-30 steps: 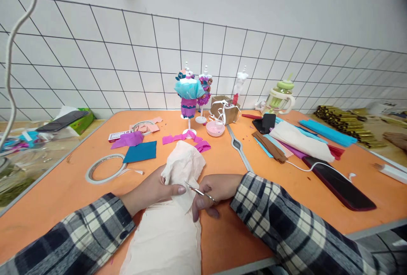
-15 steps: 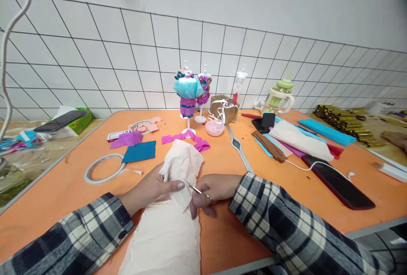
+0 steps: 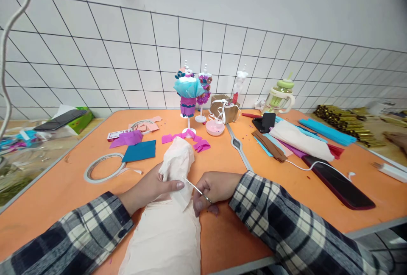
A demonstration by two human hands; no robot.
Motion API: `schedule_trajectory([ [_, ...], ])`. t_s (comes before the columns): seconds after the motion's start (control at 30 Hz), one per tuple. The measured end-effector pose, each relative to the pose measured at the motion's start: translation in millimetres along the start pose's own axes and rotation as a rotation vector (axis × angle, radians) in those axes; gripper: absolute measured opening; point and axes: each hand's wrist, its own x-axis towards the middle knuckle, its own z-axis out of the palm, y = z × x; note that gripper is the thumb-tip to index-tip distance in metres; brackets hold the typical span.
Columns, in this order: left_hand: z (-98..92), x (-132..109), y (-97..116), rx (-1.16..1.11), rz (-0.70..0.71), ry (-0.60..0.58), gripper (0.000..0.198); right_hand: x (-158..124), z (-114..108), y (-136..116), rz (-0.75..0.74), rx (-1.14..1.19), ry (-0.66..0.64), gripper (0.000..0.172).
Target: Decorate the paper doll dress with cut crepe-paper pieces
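Observation:
My left hand (image 3: 162, 185) pinches a crumpled sheet of pale crepe paper (image 3: 178, 158) between thumb and fingers, its upper part bunched above the thumb. The long remainder of the paper lies over the table's front, toward me. In my right hand (image 3: 208, 190) is a small pair of metal scissors (image 3: 197, 189), with fingers at the handle loops. The scissors' tips point up and left and meet the paper's right side close to my left thumb. Whether the blades are apart is too small to tell.
Behind my hands stand dressed mini mannequins (image 3: 188, 97), a pink bowl (image 3: 215, 127) and magenta paper pieces (image 3: 202, 144). A tape roll (image 3: 90, 173) and a blue paper square (image 3: 139, 151) lie left. Folded papers (image 3: 300, 139), a phone (image 3: 340, 184) and a bottle (image 3: 280, 97) are at right.
The paper's bunched top has narrowed, its right edge drawn in to the left. More of the scissors shows, and my right fingers have curled in slightly. My left hand is nearly still.

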Motion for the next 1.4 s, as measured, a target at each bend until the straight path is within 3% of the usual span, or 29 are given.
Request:
schedule_trajectory([
  [0.27,3.6,-2.6,3.9,-0.013,0.009,-0.12,0.057,-4.1,-1.5,-5.9,-0.031,-0.031,-0.069,0.061],
  [0.63,-2.8,2.0,-3.4,-0.033,-0.006,0.017,0.048,1.1,1.8,-2.1,0.043,0.009,0.051,0.06],
  [0.8,-5.3,2.0,-1.2,-0.166,-0.054,0.038,0.04,-8.5,-3.4,-10.3,-0.051,0.047,-0.107,0.07],
  [0.87,-5.1,1.5,-0.4,-0.242,-0.061,0.01,0.039,-10.2,-5.1,-11.2,-0.111,0.111,-0.107,0.072],
  [0.97,-6.0,1.1,-0.6,-0.318,-0.074,-0.044,0.038,-8.7,-7.6,-8.8,-0.131,0.134,0.13,0.064],
  [1.07,-8.5,0.5,-1.3,-0.358,-0.098,0.003,0.039,-4.5,-9.3,-4.9,-0.087,0.181,0.451,0.054],
  [1.13,-9.8,-0.3,-1.5,-0.378,-0.11,0.033,0.042,-1.5,-8.8,-3.4,-0.153,0.268,0.618,0.054],
  [1.3,-7.5,-3.2,-1.5,-0.332,-0.148,-0.087,0.046,4.2,-6.4,-3.8,-0.345,0.434,0.775,0.053],
  [1.4,-5.0,-2.0,-0.4,-0.295,-0.141,-0.155,0.049,6.6,-12.2,-1.6,-0.386,0.479,0.983,0.05],
])
